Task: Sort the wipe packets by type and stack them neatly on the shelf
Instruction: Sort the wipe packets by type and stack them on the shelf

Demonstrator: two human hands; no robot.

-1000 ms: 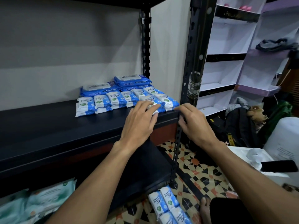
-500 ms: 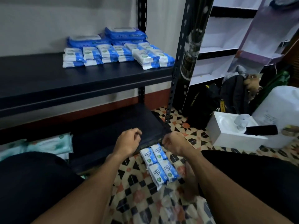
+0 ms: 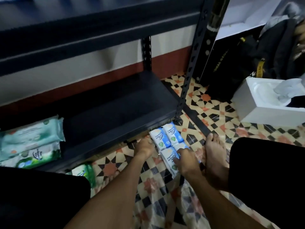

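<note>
Both hands have come down from the upper shelf (image 3: 99, 19) to the floor (image 3: 206, 113). Well left of the fingers, green packets (image 3: 31, 142) sit on the bottom shelf (image 3: 115, 109). The left hand (image 3: 145, 148) touches the left edge of four blue packets (image 3: 166, 139), its fingers hidden. The right hand (image 3: 187, 161) lays spread fingers (image 3: 181, 151) on the nearest ones. This is probably the next batch to lift.

The picture is dim and a little blue. The dark shelf (image 3: 115, 103) soaks up the light, and deep shadow sits under it. The white box (image 3: 257, 111) is the brightest spot. Everything looks soft and smeared, most at the top. The post (image 3: 189, 76) leans near the edge.
</note>
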